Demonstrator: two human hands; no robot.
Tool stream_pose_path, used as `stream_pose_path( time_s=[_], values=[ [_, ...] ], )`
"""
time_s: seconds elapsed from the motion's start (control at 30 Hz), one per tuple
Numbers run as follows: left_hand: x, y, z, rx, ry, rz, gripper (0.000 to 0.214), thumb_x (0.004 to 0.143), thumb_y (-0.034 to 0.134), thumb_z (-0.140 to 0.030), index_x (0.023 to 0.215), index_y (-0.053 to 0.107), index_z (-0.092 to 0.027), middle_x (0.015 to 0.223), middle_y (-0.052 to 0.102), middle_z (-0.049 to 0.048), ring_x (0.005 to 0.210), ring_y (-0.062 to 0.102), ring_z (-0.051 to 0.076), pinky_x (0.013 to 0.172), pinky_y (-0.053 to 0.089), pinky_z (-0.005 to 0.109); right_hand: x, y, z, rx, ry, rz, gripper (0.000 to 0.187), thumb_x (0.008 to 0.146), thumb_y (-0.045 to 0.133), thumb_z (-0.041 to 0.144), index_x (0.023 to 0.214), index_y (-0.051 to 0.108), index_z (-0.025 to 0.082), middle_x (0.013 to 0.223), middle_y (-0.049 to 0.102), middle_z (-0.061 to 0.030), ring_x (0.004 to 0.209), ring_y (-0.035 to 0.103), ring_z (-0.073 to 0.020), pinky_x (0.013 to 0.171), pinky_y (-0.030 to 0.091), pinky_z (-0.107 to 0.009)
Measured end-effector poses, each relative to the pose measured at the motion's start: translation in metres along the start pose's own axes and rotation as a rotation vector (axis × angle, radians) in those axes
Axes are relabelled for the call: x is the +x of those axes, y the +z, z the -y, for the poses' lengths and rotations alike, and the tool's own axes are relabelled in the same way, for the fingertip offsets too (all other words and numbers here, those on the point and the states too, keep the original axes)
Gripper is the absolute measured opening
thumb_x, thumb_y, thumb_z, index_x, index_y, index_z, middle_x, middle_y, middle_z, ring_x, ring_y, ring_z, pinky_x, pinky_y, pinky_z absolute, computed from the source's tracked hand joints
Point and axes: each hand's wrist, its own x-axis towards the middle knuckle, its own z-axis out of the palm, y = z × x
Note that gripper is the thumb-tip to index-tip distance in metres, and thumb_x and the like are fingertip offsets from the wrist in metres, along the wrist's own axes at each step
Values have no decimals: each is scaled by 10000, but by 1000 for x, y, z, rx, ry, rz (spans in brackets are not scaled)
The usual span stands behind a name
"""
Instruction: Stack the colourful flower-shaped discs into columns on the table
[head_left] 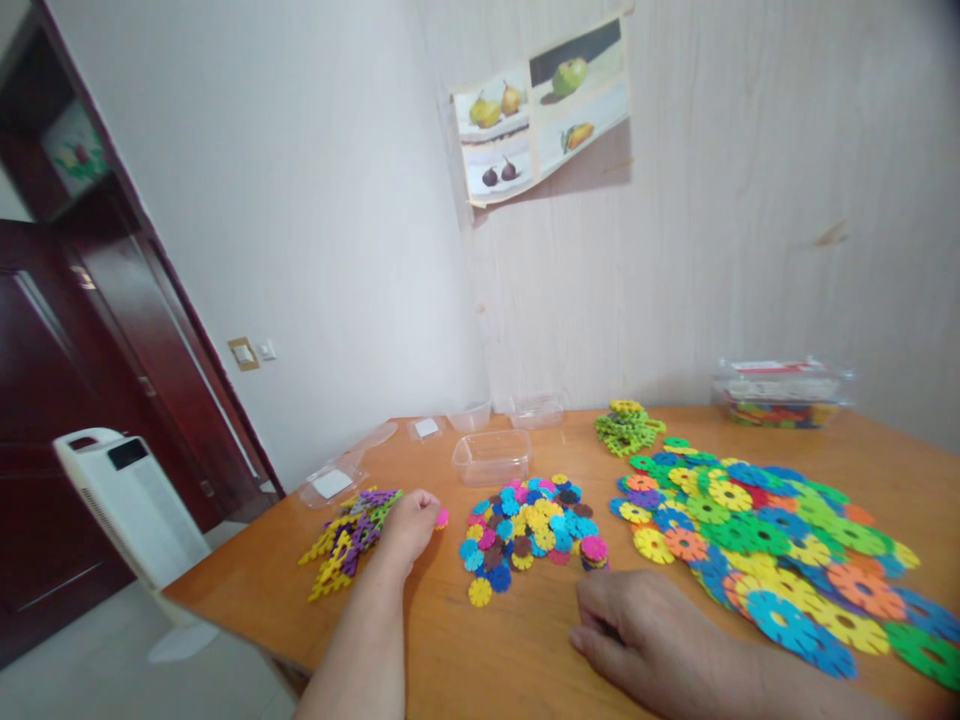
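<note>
My left hand reaches across the orange table and pinches a small pink snowflake disc beside a built piece of yellow and purple discs. Resting flat on the table with fingers curled, my right hand touches a short stack of discs at the edge of a pile of small mixed-colour discs. A wide spread of large coloured discs lies to the right, and a small heap of green discs sits behind it.
An empty clear plastic tub stands behind the small pile, with further clear tubs and lids along the back left edge. A clear box of discs stands by the wall. A white appliance stands on the floor at the left.
</note>
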Motion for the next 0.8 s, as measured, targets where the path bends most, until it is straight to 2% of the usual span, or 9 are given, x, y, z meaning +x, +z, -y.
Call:
stream_pose_path(
  time_s=[0.17,0.27,0.37,0.47,0.53,0.67,0.8],
  values=[
    [3,-2,7,84,-6,-18,133,748,563,-276,643,600,-204,594,618,-5,582,529,160,548,317,258,1,-3,2,7,14,17,238,919,543,351,728,552,210,764,674,4,656,576,-131,573,290,-256],
    [5,-2,7,113,17,-32,152,792,544,-294,696,626,-209,670,662,9,652,576,169,586,349,258,1,-6,4,11,17,21,246,916,544,359,722,548,207,759,668,3,645,563,-128,569,286,-255],
    [4,2,0,119,138,-34,159,816,547,-287,835,686,-213,834,720,33,788,629,184,693,419,267,1,-7,5,13,7,18,252,913,544,358,713,542,206,749,658,4,634,542,-125,558,278,-252],
    [-1,9,-13,127,316,52,217,823,573,-275,962,731,-219,1011,735,63,936,642,206,827,446,292,2,-5,5,9,7,14,255,914,541,358,708,542,208,734,653,5,625,532,-124,554,274,-253],
    [-6,13,-22,183,374,113,243,818,600,-281,1002,751,-236,1062,731,66,973,633,223,867,439,309,2,-4,4,8,16,17,255,913,546,364,710,549,209,732,655,5,623,535,-125,554,277,-255],
    [-11,16,-35,289,377,132,246,811,632,-327,1007,770,-269,1041,725,65,992,620,245,882,417,325,2,-3,3,-2,24,14,247,907,552,363,714,560,209,728,656,2,621,537,-128,556,278,-258],
    [-11,20,-40,349,388,155,187,817,627,-348,907,779,-288,967,716,59,973,615,258,866,404,335,3,-3,4,-7,23,10,257,909,542,363,705,555,207,715,648,0,609,524,-124,548,267,-256]
  ],
)
